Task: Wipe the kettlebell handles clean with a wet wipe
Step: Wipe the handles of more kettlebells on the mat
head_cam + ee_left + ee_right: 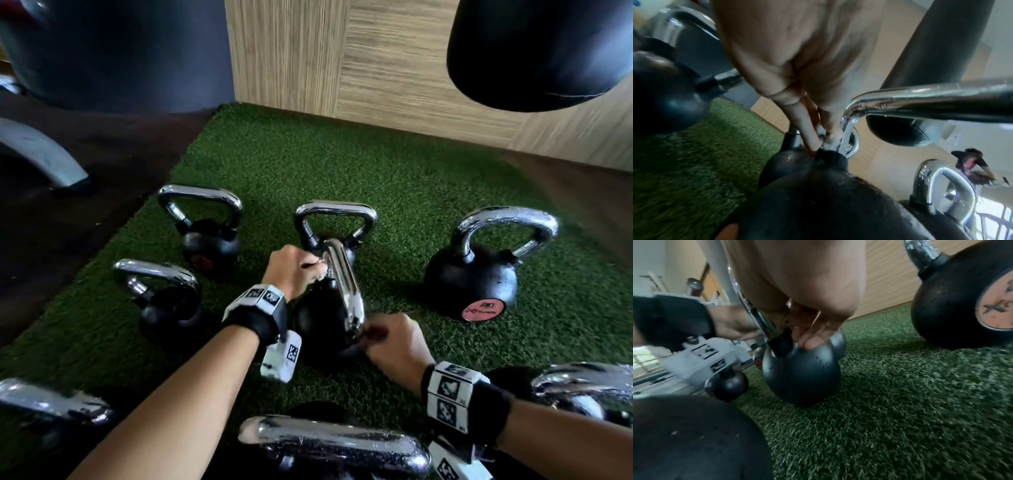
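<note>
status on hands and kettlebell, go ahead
Left hand pinching a wipe on the centre kettlebell's chrome handle. Right hand steadying its base. Other kettlebells crowd close.

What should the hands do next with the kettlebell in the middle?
Probably slide the left hand, pinching something pale, maybe the wipe, up the chrome handle from its base, while the right hand steadies the other end.

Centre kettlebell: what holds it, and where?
Left hand pinches what looks like a wipe on the far leg of the centre kettlebell's handle. Right hand curls round the near leg at the collar, fingers on the ball.
</note>
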### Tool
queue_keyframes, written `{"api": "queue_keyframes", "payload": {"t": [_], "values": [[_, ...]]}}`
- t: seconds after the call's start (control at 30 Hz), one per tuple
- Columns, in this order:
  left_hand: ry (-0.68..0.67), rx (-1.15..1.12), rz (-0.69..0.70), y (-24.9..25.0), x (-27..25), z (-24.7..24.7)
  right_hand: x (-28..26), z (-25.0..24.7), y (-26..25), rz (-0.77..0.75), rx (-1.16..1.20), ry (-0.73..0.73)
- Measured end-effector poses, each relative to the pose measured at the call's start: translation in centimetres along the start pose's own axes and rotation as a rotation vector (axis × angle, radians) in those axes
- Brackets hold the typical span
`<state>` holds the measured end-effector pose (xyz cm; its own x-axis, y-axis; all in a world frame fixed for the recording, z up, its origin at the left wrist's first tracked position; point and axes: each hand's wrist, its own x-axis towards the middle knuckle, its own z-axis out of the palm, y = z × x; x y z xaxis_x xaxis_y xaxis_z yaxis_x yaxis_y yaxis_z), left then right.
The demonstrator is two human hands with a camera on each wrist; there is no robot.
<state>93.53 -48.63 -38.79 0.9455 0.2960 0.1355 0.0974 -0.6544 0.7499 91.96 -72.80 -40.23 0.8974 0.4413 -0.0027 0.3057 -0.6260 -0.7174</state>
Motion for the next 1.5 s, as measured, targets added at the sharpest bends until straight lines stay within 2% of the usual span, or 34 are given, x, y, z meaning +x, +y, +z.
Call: {"api": "queue_keyframes", "payload": {"t": [0.1, 0.2, 0.3, 0.37, 0.47, 0.53, 0.6, 0.73, 0.9, 0.97, 1.07, 1.23, 1.4, 1.5], "values": [[-0.071, 0.113, 0.058, 1.7, 1.3, 0.7, 0.4, 1.0, -0.4, 0.024, 0.064, -0.064], [-0.197, 0.111, 0.025, 1.8, 2.2, 0.4, 1.8, 0.7, -0.5, 0.082, 0.150, -0.121], [-0.346, -0.060, 0.058, 1.2, 1.8, -0.3, 3.8, 0.4, 0.0, 0.057, 0.104, 0.030], [-0.294, -0.087, 0.082, 0.7, 1.4, 0.0, 4.8, 0.7, 0.2, 0.101, 0.123, 0.057], [-0.168, -0.031, 0.020, 0.6, 1.3, 0.7, 5.7, 1.4, 0.4, 0.208, 0.256, -0.079], [-0.157, -0.022, -0.041, 0.9, 1.9, 0.7, 5.8, 1.5, 0.6, 0.196, 0.408, -0.169], [-0.109, -0.063, -0.086, 1.4, 2.5, 0.4, 5.6, 1.3, 0.6, 0.164, 0.436, -0.181], [-0.023, -0.151, -0.018, 2.0, 3.2, 0.0, 5.7, 1.4, 0.6, 0.179, 0.470, -0.174], [-0.071, -0.158, -0.034, 1.9, 3.1, -0.1, 5.2, 2.0, 1.1, 0.126, 0.528, -0.161], [-0.102, -0.252, 0.028, 2.3, 3.3, -0.7, 5.4, 2.1, 1.4, 0.136, 0.544, -0.165], [-0.166, -0.475, 0.044, 2.6, 2.8, -1.7, 5.9, 2.0, 1.8, 0.171, 0.569, -0.181], [-0.297, -0.366, 0.100, 2.0, 2.1, -3.7, 6.1, 2.2, 2.1, 0.165, 0.575, -0.177], [-0.242, -0.526, -0.021, 2.7, 1.5, -3.4, 5.9, 2.0, 1.8, 0.161, 0.557, -0.161], [-0.389, -0.639, -0.081, 2.0, 0.4, -3.7, 5.8, 2.0, 1.8, 0.153, 0.537, -0.163]]}}
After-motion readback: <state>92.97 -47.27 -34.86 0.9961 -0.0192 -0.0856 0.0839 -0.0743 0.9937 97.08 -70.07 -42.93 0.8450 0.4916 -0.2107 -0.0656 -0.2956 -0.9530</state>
